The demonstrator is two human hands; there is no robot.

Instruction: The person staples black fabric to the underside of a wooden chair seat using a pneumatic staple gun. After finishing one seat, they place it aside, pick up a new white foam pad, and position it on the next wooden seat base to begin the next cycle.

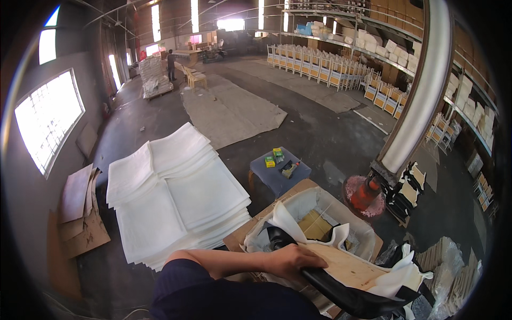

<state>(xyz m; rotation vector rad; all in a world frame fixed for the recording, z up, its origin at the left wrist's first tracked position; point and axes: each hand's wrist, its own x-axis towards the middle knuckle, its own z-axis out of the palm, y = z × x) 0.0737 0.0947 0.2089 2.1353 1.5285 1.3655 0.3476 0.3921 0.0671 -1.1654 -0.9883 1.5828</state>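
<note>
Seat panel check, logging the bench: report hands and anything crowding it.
Left hand flat on wooden seat panel. Right hand not in view. Foam sheet stack alongside, open cardboard box just behind.

— Big hall, this. Dark concrete floor (320, 133), with pale mats (229, 109) laid flat across the middle.

— And the light?

— Daylight from a barred window (48, 114) in the left wall, plus bright strips high at the far end (194, 13).

— What lines the right side?

— Long shelving (469, 90) loaded with pale bundles, and under it rows of light wooden chairs (320, 66). A thick silver column (421, 90) leans up from a red base (365, 193).

— Anything nearer?

— A tall stack of white foam sheets (176, 192), flattened cardboard (80, 213) against the wall, and a small blue stool (280, 173) with little boxes on top. Someone stands far off by a pallet (154, 77).
</note>
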